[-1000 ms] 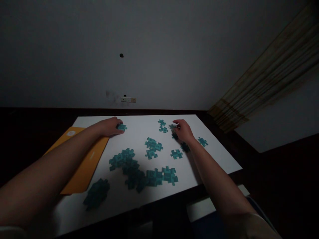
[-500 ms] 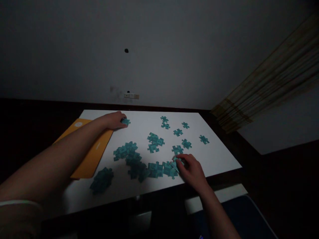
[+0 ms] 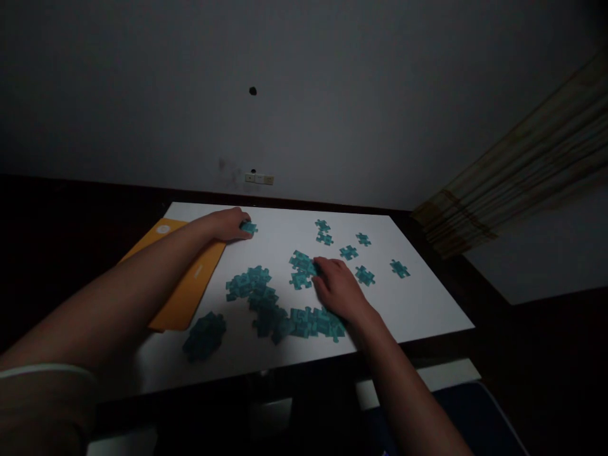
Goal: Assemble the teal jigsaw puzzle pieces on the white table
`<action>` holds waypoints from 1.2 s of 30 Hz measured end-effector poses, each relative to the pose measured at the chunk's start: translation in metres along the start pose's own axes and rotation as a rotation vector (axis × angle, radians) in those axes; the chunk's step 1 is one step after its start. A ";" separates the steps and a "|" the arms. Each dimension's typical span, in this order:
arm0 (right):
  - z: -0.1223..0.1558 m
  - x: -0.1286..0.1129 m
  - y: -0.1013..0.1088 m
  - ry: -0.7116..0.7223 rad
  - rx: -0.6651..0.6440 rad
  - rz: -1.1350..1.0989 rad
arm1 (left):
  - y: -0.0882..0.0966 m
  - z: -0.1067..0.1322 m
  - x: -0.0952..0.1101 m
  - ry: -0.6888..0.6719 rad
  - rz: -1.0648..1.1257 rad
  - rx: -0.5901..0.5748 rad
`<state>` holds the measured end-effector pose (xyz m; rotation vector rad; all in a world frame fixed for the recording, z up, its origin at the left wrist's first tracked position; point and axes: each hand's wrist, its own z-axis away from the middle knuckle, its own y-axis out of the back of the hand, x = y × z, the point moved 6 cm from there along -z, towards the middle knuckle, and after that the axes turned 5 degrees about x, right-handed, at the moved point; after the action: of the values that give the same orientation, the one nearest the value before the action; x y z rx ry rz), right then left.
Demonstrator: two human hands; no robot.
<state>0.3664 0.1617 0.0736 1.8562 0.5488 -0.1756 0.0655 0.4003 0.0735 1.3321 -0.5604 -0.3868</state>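
Teal jigsaw pieces lie scattered on a white table [image 3: 427, 304]. My left hand [image 3: 230, 224] rests at the far left of the table, fingers curled on a single teal piece [image 3: 249, 227]. My right hand [image 3: 338, 289] lies palm down in the middle, its fingertips touching a small joined cluster [image 3: 301, 266]. A long joined strip of pieces [image 3: 304, 322] runs along the near edge, partly under my right wrist. A bigger joined patch [image 3: 251, 285] sits left of it.
An orange folder [image 3: 190, 291] lies under my left forearm at the table's left side. A dark clump of pieces [image 3: 205, 334] sits near the front left edge. Several loose pieces [image 3: 363, 239] lie at the far right. A wall stands close behind the table; a curtain [image 3: 517, 171] hangs at the right.
My right hand went from the far loose pieces to the near strip, then forward and left onto the small cluster. My left hand stayed on its piece.
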 end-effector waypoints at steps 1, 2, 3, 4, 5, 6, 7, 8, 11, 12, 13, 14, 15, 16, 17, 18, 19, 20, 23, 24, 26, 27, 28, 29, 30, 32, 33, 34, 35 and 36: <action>-0.006 0.002 -0.007 0.000 0.000 0.003 | 0.000 0.000 0.000 0.000 -0.001 -0.001; -0.011 0.004 -0.013 -0.005 0.005 0.005 | -0.001 0.001 0.000 0.000 -0.002 -0.001; -0.013 0.006 -0.016 -0.017 0.016 0.001 | -0.001 0.001 0.000 0.001 -0.002 -0.002; -0.015 0.009 -0.017 -0.033 0.031 -0.011 | -0.001 0.001 0.000 0.000 -0.003 -0.004; -0.015 0.011 -0.017 -0.050 0.049 -0.032 | -0.001 0.001 0.001 0.000 -0.002 -0.004; -0.015 0.014 -0.015 -0.067 0.067 -0.059 | -0.001 0.001 0.001 0.001 -0.001 -0.002; -0.014 0.017 -0.011 -0.086 0.086 -0.089 | -0.001 0.001 0.001 0.002 0.001 0.003; -0.013 0.020 -0.007 -0.108 0.112 -0.118 | 0.000 0.001 0.001 0.003 0.004 0.007; -0.009 0.035 0.008 -0.216 0.205 -0.222 | 0.000 0.000 0.000 0.004 0.013 0.007; -0.008 0.040 0.010 -0.265 0.220 -0.272 | 0.000 -0.001 0.000 0.008 0.010 0.000; -0.007 0.045 0.011 -0.310 0.223 -0.325 | -0.001 -0.002 0.000 0.013 0.003 -0.008; -0.007 0.048 0.011 -0.346 0.211 -0.375 | -0.001 -0.002 -0.001 0.019 -0.008 -0.014; -0.007 0.049 0.009 -0.367 0.186 -0.419 | -0.001 -0.002 -0.001 0.023 -0.020 -0.018; -0.007 0.049 0.006 -0.378 0.158 -0.457 | -0.001 -0.003 -0.001 0.025 -0.030 -0.019; -0.007 0.048 0.003 -0.383 0.136 -0.491 | -0.001 -0.003 -0.001 0.023 -0.037 -0.018; -0.008 0.047 0.001 -0.389 0.122 -0.524 | -0.001 -0.003 -0.001 0.019 -0.040 -0.014; -0.008 0.045 -0.002 -0.399 0.114 -0.564 | -0.001 -0.002 -0.001 0.018 -0.038 -0.009; -0.007 0.043 -0.005 -0.412 0.108 -0.610 | -0.001 -0.002 -0.001 0.018 -0.032 -0.005; -0.006 0.038 -0.013 -0.466 0.082 -0.771 | -0.002 -0.002 -0.002 0.023 -0.003 0.005; -0.005 0.037 -0.015 -0.486 0.068 -0.823 | -0.002 -0.002 -0.002 0.024 0.004 0.005; -0.004 0.035 -0.018 -0.525 0.052 -0.909 | -0.002 -0.003 -0.002 0.025 0.006 -0.001; -0.004 0.034 -0.019 -0.542 0.052 -0.944 | -0.002 -0.003 -0.002 0.024 0.004 -0.001; -0.004 0.033 -0.019 -0.557 0.056 -0.973 | -0.002 -0.002 -0.002 0.023 0.003 0.000; -0.004 0.033 -0.019 -0.570 0.063 -0.997 | -0.002 -0.002 -0.001 0.020 0.005 0.001; -0.004 0.033 -0.019 -0.582 0.069 -1.013 | -0.001 -0.002 -0.001 0.018 0.011 0.006; -0.001 0.032 -0.017 -0.598 0.070 -1.010 | 0.000 -0.001 0.000 0.018 0.027 0.013; 0.000 0.031 -0.016 -0.596 0.044 -0.981 | 0.000 -0.001 0.000 0.021 0.033 0.014; 0.002 0.029 -0.015 -0.581 -0.007 -0.932 | 0.000 -0.001 0.000 0.022 0.035 0.014; 0.003 0.025 -0.014 -0.547 -0.079 -0.866 | 0.000 -0.001 0.000 0.019 0.033 0.013; 0.004 0.020 -0.013 -0.496 -0.157 -0.791 | -0.001 -0.001 -0.001 0.017 0.029 0.010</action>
<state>0.3791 0.1669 0.0535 1.2873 0.8828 -1.0534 0.0658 0.4017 0.0725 1.3341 -0.5679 -0.3488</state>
